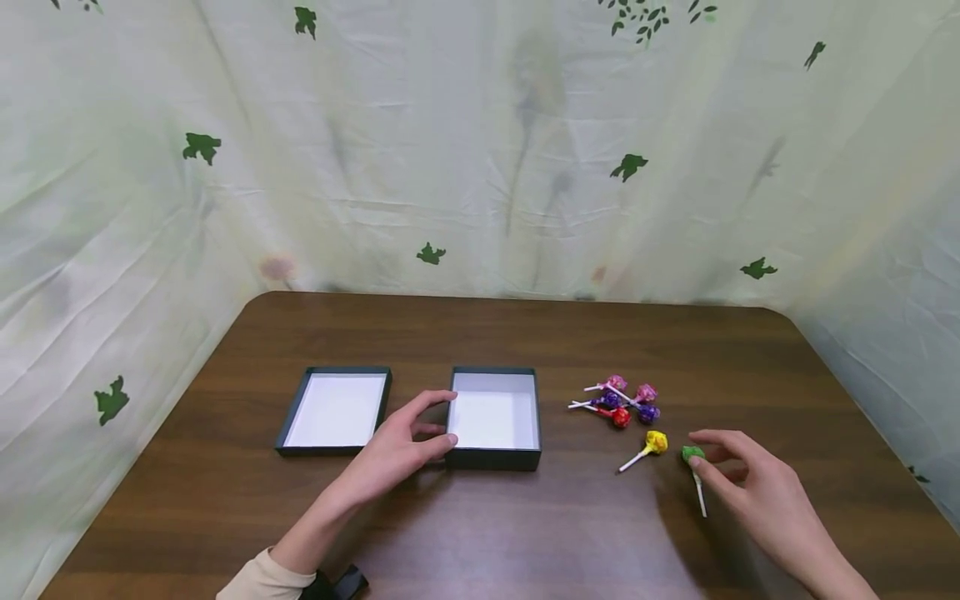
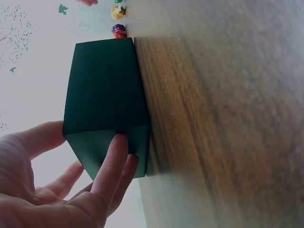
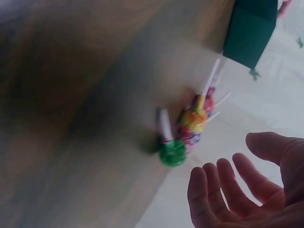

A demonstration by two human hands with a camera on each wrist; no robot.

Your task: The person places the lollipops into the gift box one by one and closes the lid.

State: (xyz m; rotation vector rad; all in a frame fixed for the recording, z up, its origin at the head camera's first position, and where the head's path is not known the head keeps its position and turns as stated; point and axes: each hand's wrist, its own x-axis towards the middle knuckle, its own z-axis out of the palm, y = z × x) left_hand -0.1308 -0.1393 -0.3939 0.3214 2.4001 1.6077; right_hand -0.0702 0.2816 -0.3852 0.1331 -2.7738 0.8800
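In the head view my left hand [image 1: 405,442] touches the left side of a dark green open box [image 1: 495,459] with a white inside. The left wrist view shows the fingers [image 2: 114,161] resting against the box's outer wall. My right hand [image 1: 765,492] hovers beside a green-wrapped lollipop [image 1: 693,453]. Seen from the right wrist, that hand [image 3: 251,190] has its fingers spread and apart from the lollipop [image 3: 172,153]. A yellow lollipop [image 1: 656,442] lies just left of the green one.
Left of the box lies its shallow lid [image 1: 337,410], white inside facing up. Several pink, purple and red lollipops [image 1: 620,417] form a pile right of the box. The brown wooden table [image 1: 525,533] meets a leaf-patterned curtain [image 1: 480,150] behind.
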